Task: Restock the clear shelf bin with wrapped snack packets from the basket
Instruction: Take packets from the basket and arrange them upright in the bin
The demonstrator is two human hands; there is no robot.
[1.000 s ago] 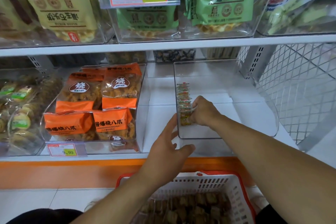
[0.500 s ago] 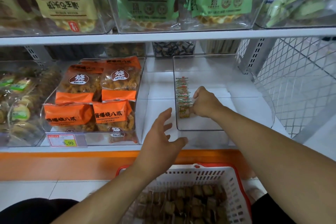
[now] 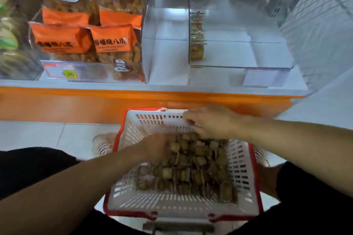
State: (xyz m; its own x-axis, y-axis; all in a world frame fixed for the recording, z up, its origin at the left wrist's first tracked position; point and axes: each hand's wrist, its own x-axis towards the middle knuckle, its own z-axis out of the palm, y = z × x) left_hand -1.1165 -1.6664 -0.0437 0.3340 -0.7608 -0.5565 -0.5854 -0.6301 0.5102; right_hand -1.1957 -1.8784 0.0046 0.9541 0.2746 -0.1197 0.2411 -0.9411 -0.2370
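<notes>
The white basket [image 3: 172, 203] with a red rim sits on the floor below me, holding several small brown wrapped snack packets [image 3: 193, 168]. My left hand [image 3: 158, 149] is down among the packets at the basket's left side, too blurred to show its grip. Over the far end of the basket, my right hand [image 3: 210, 123] hovers with fingers spread and nothing in it. The clear shelf bin [image 3: 267, 53] stands on the lower shelf at upper right. A short row of packets [image 3: 196, 38] stands on edge against its left wall.
A second clear bin with orange snack bags [image 3: 110, 38] and a price tag [image 3: 61, 70] stands left of a bare shelf gap. The orange shelf base [image 3: 76, 103] runs behind the basket. White wire mesh [image 3: 321, 25] closes the shelf's right end.
My right hand has left the row of packets in the bin and dropped to the basket. My left hand went down from the shelf edge into the basket. The view tilted downward.
</notes>
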